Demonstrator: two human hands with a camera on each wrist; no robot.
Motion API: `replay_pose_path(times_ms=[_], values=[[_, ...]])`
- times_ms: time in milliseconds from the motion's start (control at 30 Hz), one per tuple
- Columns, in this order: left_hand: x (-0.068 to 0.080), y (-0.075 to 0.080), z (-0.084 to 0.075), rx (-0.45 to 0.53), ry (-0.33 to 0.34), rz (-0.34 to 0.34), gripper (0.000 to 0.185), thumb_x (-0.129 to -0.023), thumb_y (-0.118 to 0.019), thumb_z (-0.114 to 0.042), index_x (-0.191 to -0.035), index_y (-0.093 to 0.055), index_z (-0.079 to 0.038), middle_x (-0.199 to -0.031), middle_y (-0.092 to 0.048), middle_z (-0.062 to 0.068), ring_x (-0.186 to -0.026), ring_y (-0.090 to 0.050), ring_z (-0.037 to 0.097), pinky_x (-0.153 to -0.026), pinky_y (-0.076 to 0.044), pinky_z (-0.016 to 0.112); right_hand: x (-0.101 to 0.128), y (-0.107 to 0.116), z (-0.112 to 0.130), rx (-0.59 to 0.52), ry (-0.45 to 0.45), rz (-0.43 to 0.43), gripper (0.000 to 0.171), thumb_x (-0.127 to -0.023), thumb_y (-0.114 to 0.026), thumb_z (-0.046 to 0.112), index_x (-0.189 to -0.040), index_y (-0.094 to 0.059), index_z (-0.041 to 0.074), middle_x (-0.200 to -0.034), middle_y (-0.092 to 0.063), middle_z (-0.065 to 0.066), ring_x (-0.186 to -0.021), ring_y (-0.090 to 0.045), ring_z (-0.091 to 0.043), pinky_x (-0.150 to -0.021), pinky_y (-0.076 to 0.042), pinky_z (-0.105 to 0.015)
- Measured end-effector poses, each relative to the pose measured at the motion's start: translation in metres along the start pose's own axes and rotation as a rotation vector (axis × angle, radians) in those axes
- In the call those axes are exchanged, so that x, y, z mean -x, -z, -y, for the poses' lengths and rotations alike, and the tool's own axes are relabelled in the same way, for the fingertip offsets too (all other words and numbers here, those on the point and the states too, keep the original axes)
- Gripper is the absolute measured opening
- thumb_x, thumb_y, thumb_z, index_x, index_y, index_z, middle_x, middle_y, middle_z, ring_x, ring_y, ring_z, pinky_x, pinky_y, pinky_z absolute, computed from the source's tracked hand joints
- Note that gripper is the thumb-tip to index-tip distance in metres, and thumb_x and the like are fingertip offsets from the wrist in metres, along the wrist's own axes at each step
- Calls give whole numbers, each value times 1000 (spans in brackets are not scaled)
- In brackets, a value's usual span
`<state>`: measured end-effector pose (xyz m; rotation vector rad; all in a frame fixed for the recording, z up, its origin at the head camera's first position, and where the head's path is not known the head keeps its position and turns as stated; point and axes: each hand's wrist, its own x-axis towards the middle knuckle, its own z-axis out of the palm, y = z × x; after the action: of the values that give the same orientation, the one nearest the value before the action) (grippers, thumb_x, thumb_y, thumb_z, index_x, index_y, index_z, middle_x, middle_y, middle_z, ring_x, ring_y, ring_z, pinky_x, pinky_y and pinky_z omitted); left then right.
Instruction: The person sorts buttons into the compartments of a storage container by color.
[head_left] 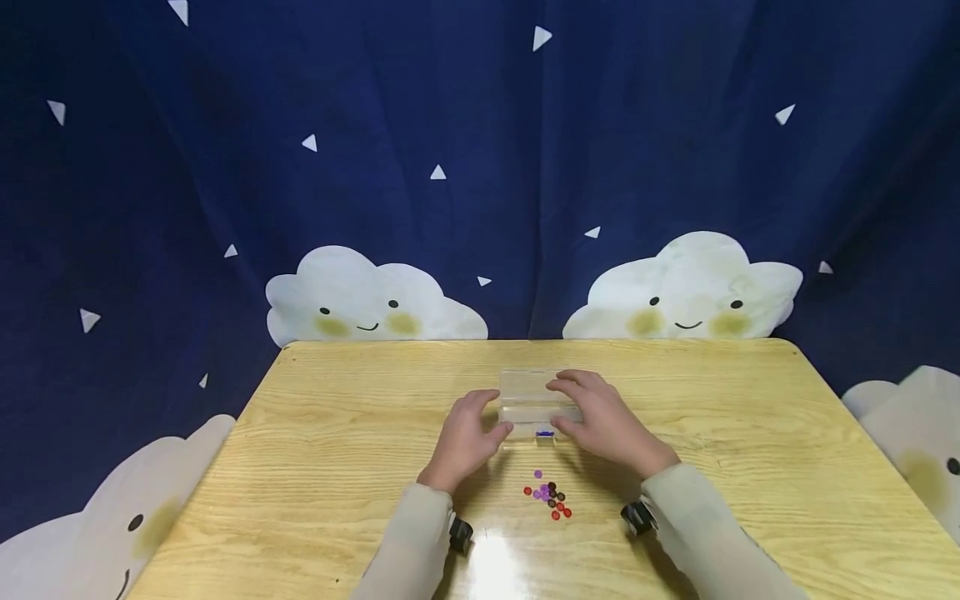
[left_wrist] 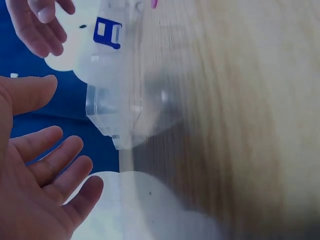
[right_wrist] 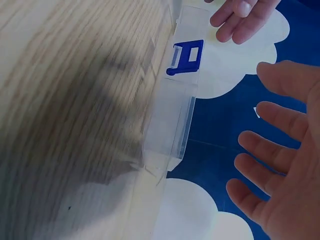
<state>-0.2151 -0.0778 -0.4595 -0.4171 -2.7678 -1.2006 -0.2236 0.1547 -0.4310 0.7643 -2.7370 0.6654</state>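
Left hand (head_left: 467, 435) fingers (left_wrist: 55, 160) straight, slightly spread, just left of clear plastic box (head_left: 534, 403); contact not clear. Right hand (head_left: 606, 423) fingers (right_wrist: 265, 150) spread, arched over box's right end; touch hard to tell. Box contents unreadable through blur in wrist views. Box transparent, rectangular, blue latch (head_left: 545, 433) on near side, lying mid tabletop (head_left: 337, 433). Small red, purple, dark beads (head_left: 550, 493) heaped just nearer than box, between wrists. Blue cloud-print curtain (head_left: 480, 167) beyond box.
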Motion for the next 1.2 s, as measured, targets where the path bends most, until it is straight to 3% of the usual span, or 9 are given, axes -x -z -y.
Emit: replay_pose_path(times_ms=[500,767,1000,1200], values=[[-18,4,18,148,80,123,65,-88,-74,-35,-142,-52,-7,-142,-57,11,-125,-56,33,-100,-49,49,-17,-9,5,13,22,56,45,-88,-73,24,-128,-64,6,-136,-59,-17,-129,-51,-39,-102,-42,-61],[-29,4,25,73,33,203,72,-85,-77,-34,-144,-50,-4,-134,-59,15,-122,-59,31,-101,-50,47,-18,-14,9,-10,1,64,42,-89,-71,22,-126,-65,5,-134,-60,-19,-129,-51,-39,-100,-42,-63],[-33,6,29,23,73,256,76,-84,-78,-35,-147,-47,-7,-141,-55,13,-127,-55,30,-106,-47,46,-17,-18,7,13,-1,67,43,-88,-71,24,-126,-65,6,-133,-60,-18,-128,-51,-38,-96,-44,-61],[-34,4,32,39,72,269,78,-83,-79,-36,-148,-46,-8,-143,-54,14,-131,-52,31,-109,-44,47,-17,-20,4,16,2,49,47,-87,-72,24,-130,-62,6,-133,-61,-17,-128,-51,-39,-94,-45,-62]])
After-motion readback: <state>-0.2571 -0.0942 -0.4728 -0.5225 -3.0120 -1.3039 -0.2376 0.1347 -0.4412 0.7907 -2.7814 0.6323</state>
